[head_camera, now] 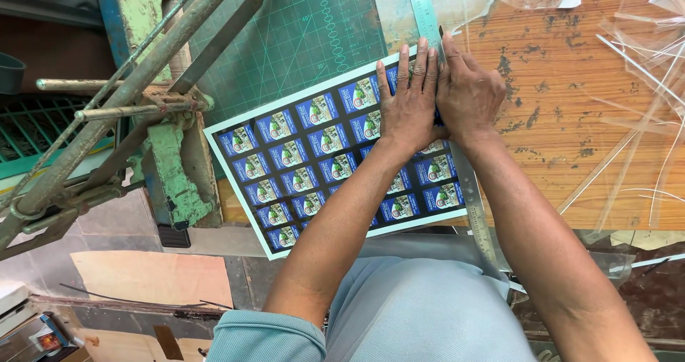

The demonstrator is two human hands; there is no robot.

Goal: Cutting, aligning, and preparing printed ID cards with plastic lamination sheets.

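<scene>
Worn wooden tabletop carries a printed sheet against the steel ruler. Left hand and right hand press flat, fingers together; keep pressure even beside the ruler.

Printed sheet lies mid-frame on a cutting mat, both hands upon it, ruler at its right, paper cutter left
</scene>
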